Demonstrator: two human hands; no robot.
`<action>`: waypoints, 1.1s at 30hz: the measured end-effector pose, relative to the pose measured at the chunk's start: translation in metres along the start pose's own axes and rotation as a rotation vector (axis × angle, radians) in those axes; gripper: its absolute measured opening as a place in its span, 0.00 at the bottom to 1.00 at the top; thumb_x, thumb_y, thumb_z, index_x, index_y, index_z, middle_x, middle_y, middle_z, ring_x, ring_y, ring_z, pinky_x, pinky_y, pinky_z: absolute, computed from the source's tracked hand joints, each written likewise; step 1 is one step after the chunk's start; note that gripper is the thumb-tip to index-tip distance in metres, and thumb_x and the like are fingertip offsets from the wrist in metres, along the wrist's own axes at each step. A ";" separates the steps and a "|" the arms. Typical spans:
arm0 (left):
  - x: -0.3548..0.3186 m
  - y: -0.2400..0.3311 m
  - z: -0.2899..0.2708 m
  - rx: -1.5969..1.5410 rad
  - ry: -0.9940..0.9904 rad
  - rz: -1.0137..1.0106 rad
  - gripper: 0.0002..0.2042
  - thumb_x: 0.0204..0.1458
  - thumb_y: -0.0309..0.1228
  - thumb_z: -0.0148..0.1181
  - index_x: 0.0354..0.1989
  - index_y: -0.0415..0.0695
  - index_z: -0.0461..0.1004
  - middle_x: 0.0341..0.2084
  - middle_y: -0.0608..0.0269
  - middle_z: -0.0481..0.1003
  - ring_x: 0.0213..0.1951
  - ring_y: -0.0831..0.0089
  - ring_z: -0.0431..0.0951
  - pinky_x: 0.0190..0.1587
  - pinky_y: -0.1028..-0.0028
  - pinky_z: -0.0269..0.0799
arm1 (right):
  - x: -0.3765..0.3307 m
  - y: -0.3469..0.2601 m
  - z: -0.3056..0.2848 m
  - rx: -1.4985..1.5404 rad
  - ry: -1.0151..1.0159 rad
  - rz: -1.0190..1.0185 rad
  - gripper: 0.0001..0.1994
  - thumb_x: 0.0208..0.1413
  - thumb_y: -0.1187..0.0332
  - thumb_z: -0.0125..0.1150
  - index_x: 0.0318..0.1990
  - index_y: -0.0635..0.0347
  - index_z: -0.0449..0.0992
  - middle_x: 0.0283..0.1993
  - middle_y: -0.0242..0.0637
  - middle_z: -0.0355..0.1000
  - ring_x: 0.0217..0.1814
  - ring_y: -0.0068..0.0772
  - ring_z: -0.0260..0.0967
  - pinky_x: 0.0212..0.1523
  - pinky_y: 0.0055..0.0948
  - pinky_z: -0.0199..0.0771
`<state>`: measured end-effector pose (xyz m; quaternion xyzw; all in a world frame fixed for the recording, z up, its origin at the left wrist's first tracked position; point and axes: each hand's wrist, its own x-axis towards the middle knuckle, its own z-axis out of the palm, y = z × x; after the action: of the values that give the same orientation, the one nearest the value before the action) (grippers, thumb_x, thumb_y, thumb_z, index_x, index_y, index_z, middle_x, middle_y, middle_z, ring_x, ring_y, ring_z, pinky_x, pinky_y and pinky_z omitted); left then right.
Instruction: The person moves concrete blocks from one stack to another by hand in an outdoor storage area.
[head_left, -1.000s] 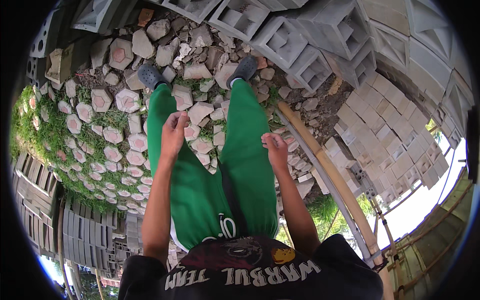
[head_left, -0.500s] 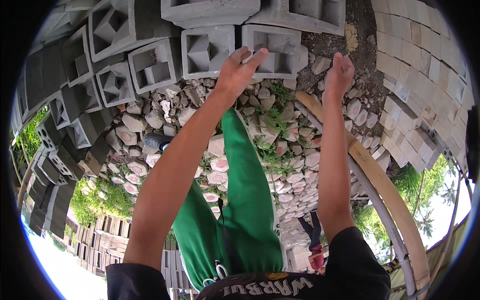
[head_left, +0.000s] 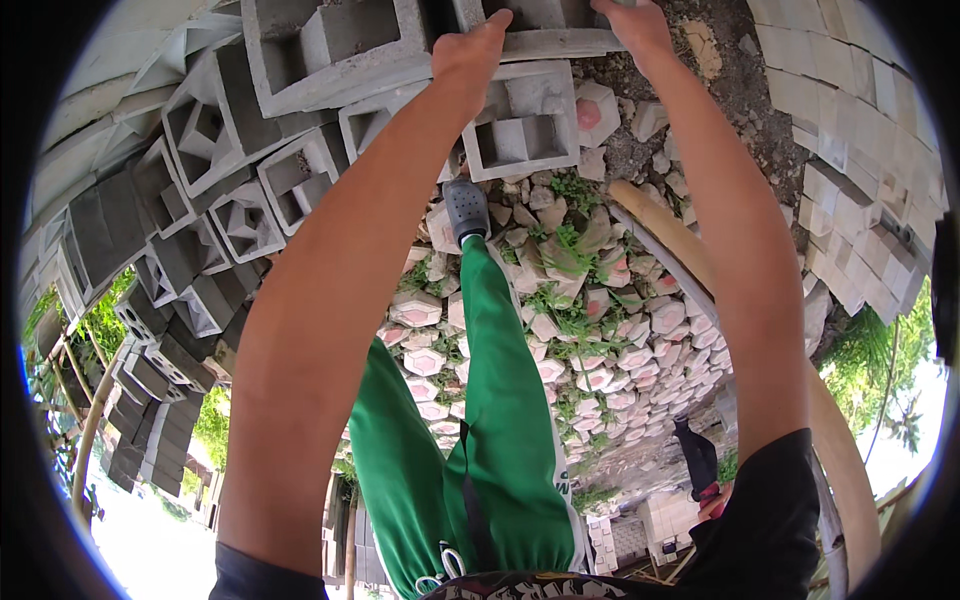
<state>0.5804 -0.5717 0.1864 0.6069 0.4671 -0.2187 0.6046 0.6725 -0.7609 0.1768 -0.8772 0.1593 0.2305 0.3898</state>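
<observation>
At the top of the head view, a grey hollow concrete block (head_left: 562,43) lies on the upper row of the stack. My left hand (head_left: 470,58) is closed at its left end, thumb over the rim. My right hand (head_left: 640,32) grips its right end, the fingers partly cut off by the frame's edge. Directly below sits another hollow block (head_left: 524,166), its cavities facing me. To the left, a larger hollow block (head_left: 345,84) rests close to my left wrist.
More hollow blocks (head_left: 205,130) are stacked at the left. Pale blocks (head_left: 850,110) form a wall at the right. Broken paving stones (head_left: 600,320) and weeds cover the ground around my grey clog (head_left: 466,208). A curved bamboo pole (head_left: 660,225) runs under my right forearm. Another person (head_left: 700,460) is behind.
Both hands have reached forward from above the lower row and taken hold of the upper block. My clogged foot has stepped forward, close to the stack.
</observation>
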 end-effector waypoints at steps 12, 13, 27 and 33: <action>0.026 -0.011 0.005 0.255 0.121 0.225 0.26 0.42 0.42 0.54 0.39 0.27 0.72 0.34 0.43 0.75 0.39 0.55 0.75 0.44 0.63 0.68 | 0.027 0.027 0.001 0.172 -0.109 0.016 0.24 0.44 0.65 0.65 0.48 0.69 0.71 0.52 0.51 0.69 0.55 0.43 0.65 0.56 0.38 0.62; 0.027 -0.012 0.002 0.237 0.099 0.229 0.25 0.42 0.41 0.54 0.39 0.27 0.72 0.35 0.42 0.75 0.41 0.55 0.75 0.44 0.63 0.68 | 0.022 0.024 0.005 0.177 -0.105 -0.007 0.24 0.44 0.65 0.65 0.48 0.68 0.72 0.51 0.51 0.70 0.55 0.43 0.66 0.55 0.38 0.63; -0.091 -0.121 -0.031 0.223 -0.015 0.155 0.42 0.44 0.35 0.59 0.63 0.26 0.43 0.57 0.29 0.56 0.60 0.39 0.54 0.63 0.58 0.51 | -0.155 0.100 0.009 0.219 -0.064 0.127 0.22 0.41 0.73 0.65 0.47 0.70 0.71 0.45 0.43 0.73 0.46 0.35 0.69 0.53 0.31 0.63; -0.195 -0.229 -0.082 0.095 -0.120 -0.146 0.43 0.42 0.34 0.60 0.66 0.34 0.44 0.56 0.29 0.57 0.60 0.41 0.56 0.63 0.58 0.52 | -0.304 0.119 0.018 0.009 -0.150 0.280 0.22 0.44 0.73 0.61 0.49 0.69 0.70 0.46 0.43 0.73 0.49 0.35 0.69 0.53 0.31 0.64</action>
<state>0.2741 -0.5921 0.2408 0.5851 0.4620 -0.3201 0.5846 0.3567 -0.7938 0.2543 -0.8250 0.2517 0.3467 0.3686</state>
